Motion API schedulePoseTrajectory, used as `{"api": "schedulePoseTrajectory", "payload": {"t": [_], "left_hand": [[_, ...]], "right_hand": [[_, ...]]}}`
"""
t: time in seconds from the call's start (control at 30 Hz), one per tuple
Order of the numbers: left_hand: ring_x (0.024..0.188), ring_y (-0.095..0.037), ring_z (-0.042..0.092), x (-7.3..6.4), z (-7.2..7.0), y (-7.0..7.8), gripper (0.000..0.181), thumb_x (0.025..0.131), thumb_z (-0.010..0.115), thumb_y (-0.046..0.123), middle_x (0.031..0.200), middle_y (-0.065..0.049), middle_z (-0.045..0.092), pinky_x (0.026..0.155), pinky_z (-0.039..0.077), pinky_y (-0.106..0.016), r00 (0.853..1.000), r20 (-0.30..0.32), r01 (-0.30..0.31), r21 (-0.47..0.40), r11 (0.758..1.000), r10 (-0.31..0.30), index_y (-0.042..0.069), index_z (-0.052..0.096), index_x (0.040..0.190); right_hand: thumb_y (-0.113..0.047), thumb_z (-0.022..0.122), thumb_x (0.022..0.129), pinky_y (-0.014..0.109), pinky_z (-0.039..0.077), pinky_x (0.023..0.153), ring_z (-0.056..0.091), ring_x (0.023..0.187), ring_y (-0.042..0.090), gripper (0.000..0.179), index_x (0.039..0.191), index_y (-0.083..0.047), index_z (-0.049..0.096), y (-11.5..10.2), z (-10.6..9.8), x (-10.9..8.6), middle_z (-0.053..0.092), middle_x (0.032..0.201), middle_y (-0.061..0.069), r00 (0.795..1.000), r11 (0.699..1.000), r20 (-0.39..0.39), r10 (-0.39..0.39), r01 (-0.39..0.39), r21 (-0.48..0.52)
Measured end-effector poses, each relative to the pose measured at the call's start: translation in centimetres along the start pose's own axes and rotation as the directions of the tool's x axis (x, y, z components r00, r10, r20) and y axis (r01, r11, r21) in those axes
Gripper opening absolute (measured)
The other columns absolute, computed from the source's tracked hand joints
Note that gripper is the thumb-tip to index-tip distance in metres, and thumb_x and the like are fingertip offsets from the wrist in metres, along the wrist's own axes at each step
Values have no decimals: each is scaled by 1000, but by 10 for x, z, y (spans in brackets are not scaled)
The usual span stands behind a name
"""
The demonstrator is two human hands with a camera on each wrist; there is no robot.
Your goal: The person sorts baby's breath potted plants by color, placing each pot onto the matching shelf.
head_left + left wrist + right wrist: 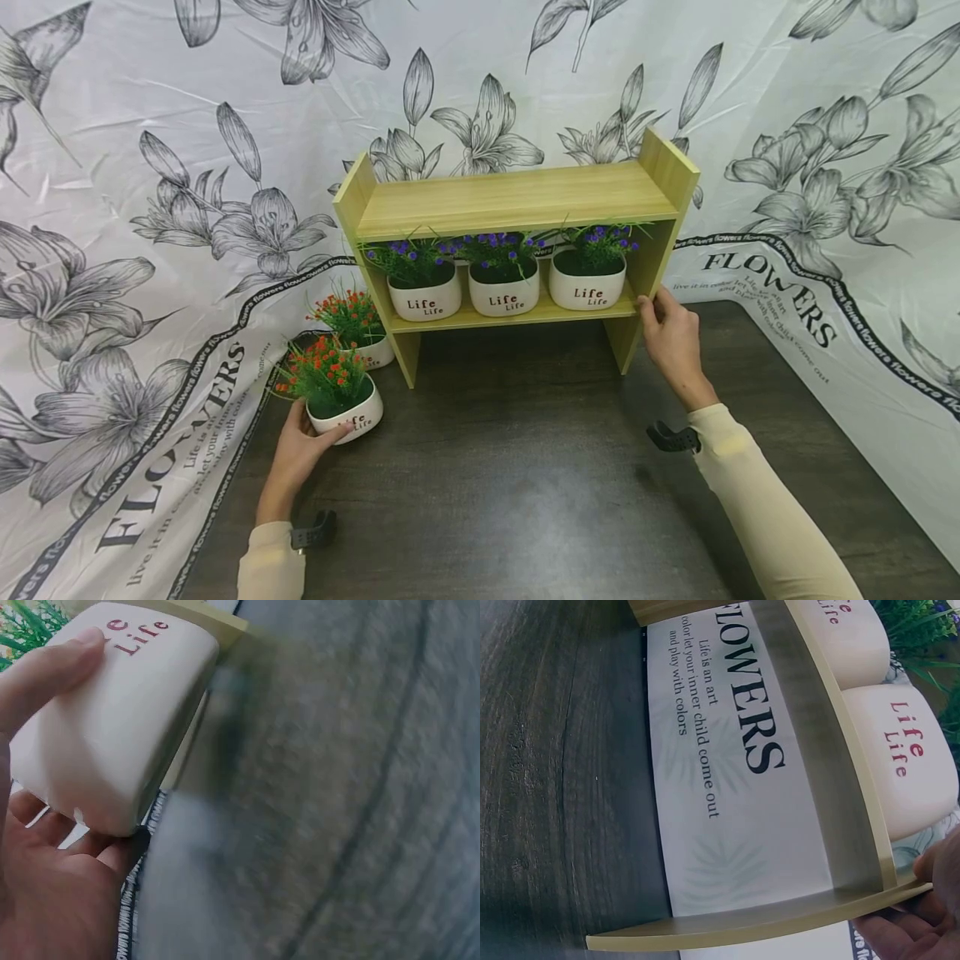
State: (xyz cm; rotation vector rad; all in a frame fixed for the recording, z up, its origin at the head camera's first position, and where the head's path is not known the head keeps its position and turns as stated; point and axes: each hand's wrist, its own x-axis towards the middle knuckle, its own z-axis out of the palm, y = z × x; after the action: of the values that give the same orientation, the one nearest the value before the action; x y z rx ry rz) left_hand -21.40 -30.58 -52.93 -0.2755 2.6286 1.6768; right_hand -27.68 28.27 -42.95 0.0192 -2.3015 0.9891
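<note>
My left hand grips a white flower pot with orange-red flowers, thumb across its printed front. In the left wrist view the pot is tilted, its underside showing, with fingers beneath it. My right hand holds the right side panel of a light wooden shelf, thumb at the front edge. The right wrist view shows that panel between thumb and fingers. Three white pots with purple flowers, left, middle and right, stand in a row on the shelf's lower board.
A second orange-red flower pot stands on the dark table beside the shelf's left leg, partly behind the held one. Floral-printed cloth hangs behind and at both sides. The shelf's top board has raised end panels.
</note>
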Motion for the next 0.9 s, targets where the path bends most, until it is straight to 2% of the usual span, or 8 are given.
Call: {"api": "schedulePoseTrajectory", "payload": {"t": [0.1, 0.17, 0.27, 0.33, 0.4, 0.6, 0.9], "left_hand": [[146, -24, 51, -5, -2, 11, 111, 89, 89, 37, 163, -20, 46, 106, 50, -15, 999, -42, -10, 16, 1000, 10, 13, 19, 172], [131, -12, 60, -8, -2, 19, 105, 89, 90, 35, 156, -20, 54, 91, 49, -6, 996, -78, -32, 15, 999, 33, 13, 27, 170], [111, 7, 60, -13, -3, 31, 99, 88, 91, 31, 149, -20, 59, 84, 51, -4, 991, -115, -75, -5, 997, 74, 13, 34, 167], [108, 13, 58, -15, -4, 38, 98, 88, 91, 28, 150, -20, 59, 85, 51, -4, 987, -126, -100, -22, 995, 96, 12, 35, 167], [110, 14, 56, -18, -4, 46, 98, 88, 91, 28, 151, -20, 58, 86, 50, -3, 985, -131, -115, -13, 993, 112, 12, 35, 167], [116, 5, 58, -30, -3, 77, 92, 86, 93, 26, 145, -15, 63, 89, 49, -3, 970, -163, -178, 18, 984, 179, 14, 44, 163], [111, 4, 65, -41, 2, 121, 83, 83, 94, 16, 134, -6, 66, 88, 55, -8, 941, -176, -299, -30, 954, 290, 10, 54, 155]], "right_hand": [[-21, 56, 113, 64, 61, 76, 77, 96, 48, 31, 126, 3, 69, -1, 0, 0, 77, 109, 30, 1000, 1000, -1, -2, 2, -1], [-21, 57, 113, 64, 61, 77, 77, 96, 49, 30, 125, 4, 69, -1, 0, 1, 77, 109, 30, 1000, 1000, -3, -2, 2, -1], [-21, 58, 112, 64, 61, 77, 77, 96, 49, 29, 123, 4, 69, -1, 0, 1, 78, 109, 30, 1000, 1000, -8, -2, 2, 1], [-20, 58, 112, 64, 61, 77, 77, 96, 49, 29, 123, 4, 69, -1, 0, 1, 78, 109, 30, 1000, 1000, -8, -2, 2, 3], [-20, 58, 112, 64, 62, 78, 77, 96, 49, 29, 123, 4, 69, -1, -1, 0, 78, 109, 30, 1000, 1000, -5, -3, 3, 5], [-19, 58, 112, 64, 61, 77, 77, 96, 49, 28, 122, 5, 70, -1, -1, 1, 78, 108, 30, 1000, 1000, -11, -9, 9, 8], [-21, 57, 113, 64, 62, 75, 77, 96, 48, 30, 122, 4, 70, -3, -2, 0, 78, 109, 30, 1000, 1000, -5, 4, -4, -5]]}}
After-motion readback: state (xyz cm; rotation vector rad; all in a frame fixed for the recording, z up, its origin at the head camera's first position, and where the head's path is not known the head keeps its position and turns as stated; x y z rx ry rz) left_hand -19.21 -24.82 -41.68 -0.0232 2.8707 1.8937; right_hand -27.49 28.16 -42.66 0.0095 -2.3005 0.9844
